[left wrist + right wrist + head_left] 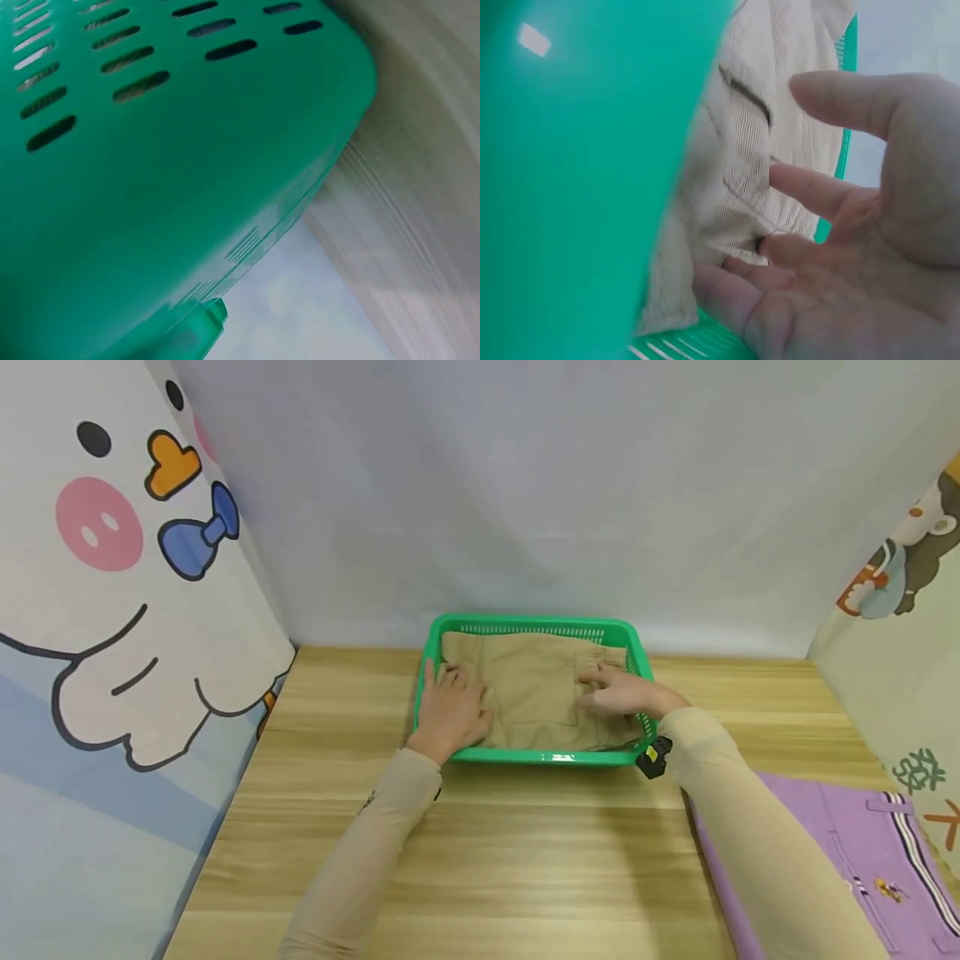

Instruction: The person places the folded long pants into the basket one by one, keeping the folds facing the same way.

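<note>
Folded tan pants (534,681), with a stitched patch pocket, lie inside a green plastic basket (555,757). My left hand (450,708) rests on the left end of the pants beside the basket wall, its fingers spread. On the right end, my right hand (621,691) touches the cloth with loosely bent fingers. In the right wrist view, the right hand's fingertips (786,178) press against the ribbed cloth, the thumb standing apart from it. The slotted outer wall of the basket (187,135) fills much of the left wrist view, where the left hand does not show.
Purple pants (832,860) with a striped waistband lie flat at the front right of the wooden table (337,760), partly under the right forearm. A white curtain (525,510) hangs behind the basket. Cartoon-printed cloth (97,610) borders the left side.
</note>
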`<state>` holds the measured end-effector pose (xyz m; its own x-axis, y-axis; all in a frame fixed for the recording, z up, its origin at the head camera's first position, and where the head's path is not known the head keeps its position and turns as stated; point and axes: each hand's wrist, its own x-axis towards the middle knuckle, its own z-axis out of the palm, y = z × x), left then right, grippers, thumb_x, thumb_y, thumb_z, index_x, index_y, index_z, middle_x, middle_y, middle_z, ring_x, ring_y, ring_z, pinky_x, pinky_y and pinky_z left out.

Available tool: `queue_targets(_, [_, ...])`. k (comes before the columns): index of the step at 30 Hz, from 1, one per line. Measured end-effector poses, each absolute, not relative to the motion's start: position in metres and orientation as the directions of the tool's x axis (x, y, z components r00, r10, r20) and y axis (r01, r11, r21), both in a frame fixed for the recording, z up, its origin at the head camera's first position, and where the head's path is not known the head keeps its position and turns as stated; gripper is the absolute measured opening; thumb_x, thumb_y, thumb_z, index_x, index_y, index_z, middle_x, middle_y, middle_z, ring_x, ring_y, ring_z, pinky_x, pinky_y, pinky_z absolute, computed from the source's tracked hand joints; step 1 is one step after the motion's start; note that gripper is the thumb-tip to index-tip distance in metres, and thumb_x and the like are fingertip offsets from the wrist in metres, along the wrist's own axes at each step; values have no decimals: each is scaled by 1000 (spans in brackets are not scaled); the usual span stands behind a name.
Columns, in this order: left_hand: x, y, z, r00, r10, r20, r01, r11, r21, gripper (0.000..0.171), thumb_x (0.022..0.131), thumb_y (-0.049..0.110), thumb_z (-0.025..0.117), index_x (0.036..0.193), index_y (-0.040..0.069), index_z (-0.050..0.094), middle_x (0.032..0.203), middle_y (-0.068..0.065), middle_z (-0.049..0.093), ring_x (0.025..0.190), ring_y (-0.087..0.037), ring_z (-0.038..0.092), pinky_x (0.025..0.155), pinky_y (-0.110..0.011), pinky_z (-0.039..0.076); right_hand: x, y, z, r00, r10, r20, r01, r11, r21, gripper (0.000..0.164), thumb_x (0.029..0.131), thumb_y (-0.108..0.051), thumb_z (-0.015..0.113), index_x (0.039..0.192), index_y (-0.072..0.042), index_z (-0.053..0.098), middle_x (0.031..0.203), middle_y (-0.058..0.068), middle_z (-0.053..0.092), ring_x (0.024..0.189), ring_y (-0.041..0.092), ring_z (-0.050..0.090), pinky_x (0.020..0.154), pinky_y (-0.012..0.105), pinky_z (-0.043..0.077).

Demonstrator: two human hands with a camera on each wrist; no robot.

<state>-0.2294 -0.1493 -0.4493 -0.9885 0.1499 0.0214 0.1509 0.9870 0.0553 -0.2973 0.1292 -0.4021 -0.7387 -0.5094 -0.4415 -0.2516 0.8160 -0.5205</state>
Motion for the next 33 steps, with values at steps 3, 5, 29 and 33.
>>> queue_targets(3, [-224, -146, -444, -986, 150, 69, 159, 974, 161, 49, 98, 43, 51, 141, 20, 56, 147, -6, 54, 141, -30, 44, 121, -66, 4, -295, 134, -401, -752, -515, -413, -224, 788, -574, 65, 102, -38, 48, 156, -6, 29, 164, 27, 4, 150, 50, 9, 117, 68, 19])
queue_targets(5, [-218, -141, -440, -984, 152, 93, 171, 949, 264, 49, 98, 41, 53, 142, 19, 56, 147, -6, 54, 141, -30, 45, 121, -66, 8, -292, 138, -398, -775, -515, -367, -220, 764, -607, 63, 103, -38, 47, 155, -5, 31, 163, 27, 13, 148, 50, 18, 116, 67, 24])
queue_targets(29, [-111, -16, -437, -892, 446, 69, 114, 75, 991, 32, 97, 21, 63, 128, 16, 63, 131, -1, 65, 117, -9, 61, 92, -19, 50, -242, 290, -432, -983, -134, -128, -24, 776, -630, 59, 106, -38, 36, 145, 7, 41, 146, 36, 41, 130, 55, 42, 93, 61, 45])
queue_targets(33, [-103, 0, -451, -878, 471, -86, -53, 83, 995, 40, 94, 23, 65, 133, 17, 59, 137, 2, 60, 123, -14, 59, 93, -21, 49, -234, 317, -444, -970, -116, -216, 38, 799, -600, 64, 106, -40, 34, 145, 11, 36, 147, 42, 32, 130, 61, 36, 98, 68, 40])
